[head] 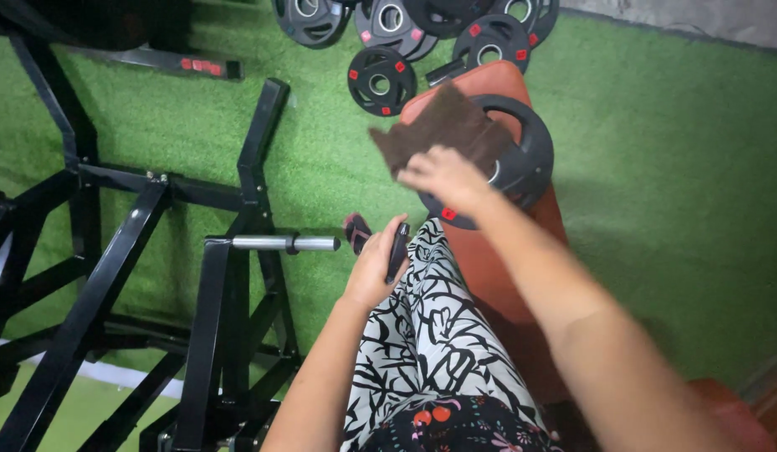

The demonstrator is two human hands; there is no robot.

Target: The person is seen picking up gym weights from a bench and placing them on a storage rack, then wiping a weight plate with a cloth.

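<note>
An orange padded bench (pixel 489 268) carries 1 black weight plate (pixel 526 159); more plates (pixel 380 81) lie on green turf (pixel 673 167).

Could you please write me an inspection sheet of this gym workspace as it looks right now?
Surface: green artificial turf, with an orange padded bench on it.
Job's things: a black weight plate lies on the bench; a brown cloth rests partly over it.
Clutter: more black weight plates lie scattered on the turf beyond the bench.
Grippers: right hand presses on the cloth; left hand grips a dark slim object, kind unclear.
Cables: nothing seen.
Surroundings: black steel machine frame with a bare silver peg to the left; the person's patterned garment below.
</note>
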